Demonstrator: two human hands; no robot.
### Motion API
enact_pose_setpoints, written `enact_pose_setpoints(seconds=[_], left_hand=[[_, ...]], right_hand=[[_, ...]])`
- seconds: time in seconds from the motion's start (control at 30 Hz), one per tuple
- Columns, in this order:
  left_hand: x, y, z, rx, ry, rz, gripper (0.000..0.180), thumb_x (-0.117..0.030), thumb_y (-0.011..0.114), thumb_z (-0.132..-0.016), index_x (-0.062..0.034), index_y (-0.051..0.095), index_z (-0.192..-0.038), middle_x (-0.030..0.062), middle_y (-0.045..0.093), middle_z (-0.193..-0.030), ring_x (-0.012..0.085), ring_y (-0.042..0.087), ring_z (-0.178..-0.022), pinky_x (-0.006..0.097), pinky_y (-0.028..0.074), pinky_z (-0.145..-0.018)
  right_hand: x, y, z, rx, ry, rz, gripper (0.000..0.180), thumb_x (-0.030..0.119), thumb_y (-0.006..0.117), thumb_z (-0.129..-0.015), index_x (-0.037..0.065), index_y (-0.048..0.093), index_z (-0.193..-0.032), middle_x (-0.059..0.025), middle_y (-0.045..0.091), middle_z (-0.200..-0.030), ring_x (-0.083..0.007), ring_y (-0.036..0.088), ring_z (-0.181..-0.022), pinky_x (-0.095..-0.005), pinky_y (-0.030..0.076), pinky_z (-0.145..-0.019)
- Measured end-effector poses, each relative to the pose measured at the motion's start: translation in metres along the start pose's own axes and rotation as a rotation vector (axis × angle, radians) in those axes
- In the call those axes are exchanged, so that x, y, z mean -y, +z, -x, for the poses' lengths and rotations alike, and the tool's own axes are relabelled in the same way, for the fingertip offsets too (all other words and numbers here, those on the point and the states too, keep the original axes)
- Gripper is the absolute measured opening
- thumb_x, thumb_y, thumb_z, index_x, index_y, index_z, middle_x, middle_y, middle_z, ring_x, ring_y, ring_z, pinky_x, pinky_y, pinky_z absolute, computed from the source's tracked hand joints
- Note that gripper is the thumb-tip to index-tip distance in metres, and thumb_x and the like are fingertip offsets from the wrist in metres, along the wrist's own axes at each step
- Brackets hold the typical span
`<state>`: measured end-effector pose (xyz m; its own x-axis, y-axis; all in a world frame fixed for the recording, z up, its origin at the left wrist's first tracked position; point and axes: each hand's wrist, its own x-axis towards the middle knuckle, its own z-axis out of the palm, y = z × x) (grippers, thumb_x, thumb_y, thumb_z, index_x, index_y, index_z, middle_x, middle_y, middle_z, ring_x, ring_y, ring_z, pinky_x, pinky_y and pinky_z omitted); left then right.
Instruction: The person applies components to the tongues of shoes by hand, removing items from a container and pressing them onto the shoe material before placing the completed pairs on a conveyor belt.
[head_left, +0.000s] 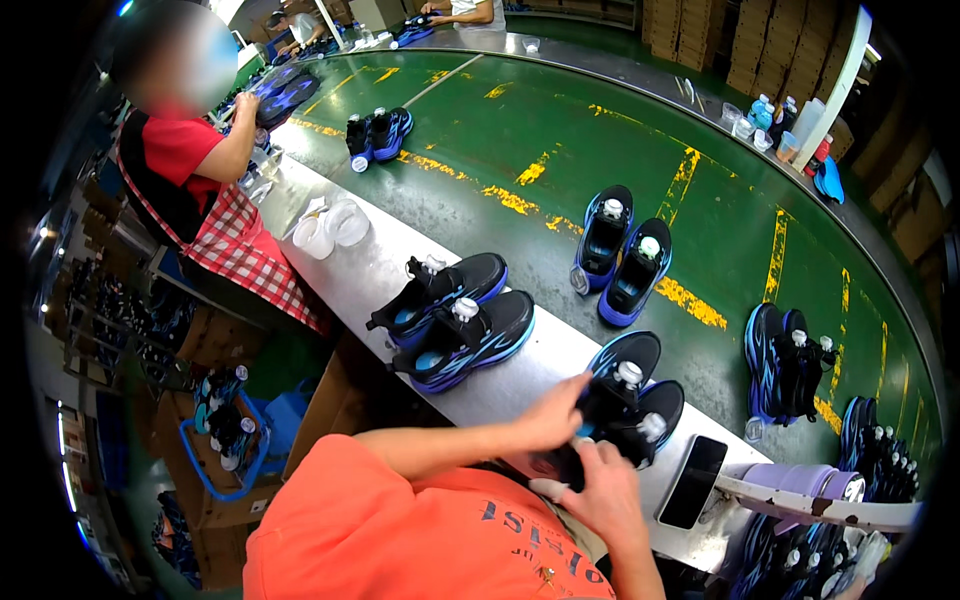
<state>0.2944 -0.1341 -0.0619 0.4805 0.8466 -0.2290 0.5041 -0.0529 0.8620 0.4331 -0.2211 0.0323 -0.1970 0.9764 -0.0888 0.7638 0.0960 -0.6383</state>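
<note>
We see black-blue shoe pair [625, 400] at 1 o'clock from left hand [552, 412], long axis toward 1; right hand [598, 490] nearer, apparently gripping heel; left fingers rest on shoe, grip unclear.

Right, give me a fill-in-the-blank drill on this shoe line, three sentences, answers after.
1. Both hands, the left hand and the right hand, work on a black and ___ pair of shoes.
2. The dark phone lies flat to the ___ of that pair.
3. The co-worker further up the metal bench wears a red and white ___ apron.

Missing words: blue; right; checked
</note>
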Motion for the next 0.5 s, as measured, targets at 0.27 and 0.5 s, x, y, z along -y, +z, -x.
enact_pose_setpoints(seconds=[0.27, 0.5], left_hand=[[-0.038, -0.069, -0.012, -0.371, 0.513, -0.427, 0.02, -0.009, 0.061, -0.082, -0.0006, 0.061, -0.1, 0.0164, 0.063, -0.1, 0.036, 0.058, -0.09, 0.043, 0.049, -0.081], [-0.025, -0.004, 0.048, 0.01, 0.281, -0.251, 0.035, -0.014, 0.061, -0.086, -0.0018, 0.057, -0.118, 0.0167, 0.063, -0.104, 0.0357, 0.058, -0.099, 0.044, 0.047, -0.087]], right_hand=[[-0.01, -0.045, 0.008, -0.13, -0.267, -0.535, 0.028, 0.003, 0.061, -0.085, 0.002, 0.062, -0.114, -0.0097, 0.064, -0.104, -0.0209, 0.062, -0.087, -0.0311, 0.05, -0.077], [-0.058, -0.023, 0.002, -0.006, -0.204, -0.302, 0.058, -0.012, 0.047, -0.072, 0.002, 0.053, -0.128, -0.0125, 0.055, -0.126, -0.0268, 0.049, -0.12, -0.0339, 0.035, -0.104]])
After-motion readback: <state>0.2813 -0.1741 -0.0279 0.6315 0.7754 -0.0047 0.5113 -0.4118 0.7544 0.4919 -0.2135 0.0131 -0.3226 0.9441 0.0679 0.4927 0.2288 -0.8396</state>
